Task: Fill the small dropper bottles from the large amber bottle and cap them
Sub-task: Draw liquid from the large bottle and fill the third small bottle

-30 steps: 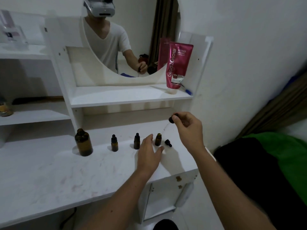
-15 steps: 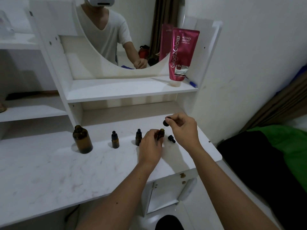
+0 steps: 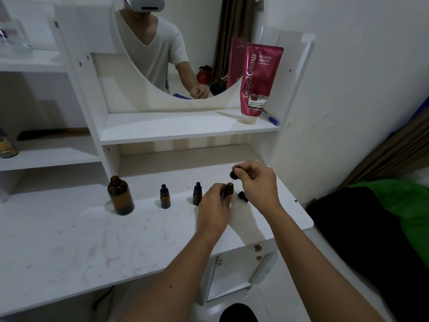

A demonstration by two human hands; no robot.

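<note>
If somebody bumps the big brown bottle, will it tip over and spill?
The big brown bottle looks wide and squat, so it probably resists tipping. It looks like glass, likely heavy and breakable. It stands with no cap, so a hard knock might spill whatever is inside.

White vanity [image 3: 69, 240] — round mirror [image 3: 185, 54]

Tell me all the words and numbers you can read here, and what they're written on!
"Glad2Glow": on the pink tube, running up its side.
"RETINOL BRIGHT": on the same tube, near the top.
"BODY SERUM": small line under that, only just readable.
"10x": on the tube's lower panel.
The tiny lines under "10x" are too blurred to read.
The large amber bottle and the small dropper bottles show no label.
</note>
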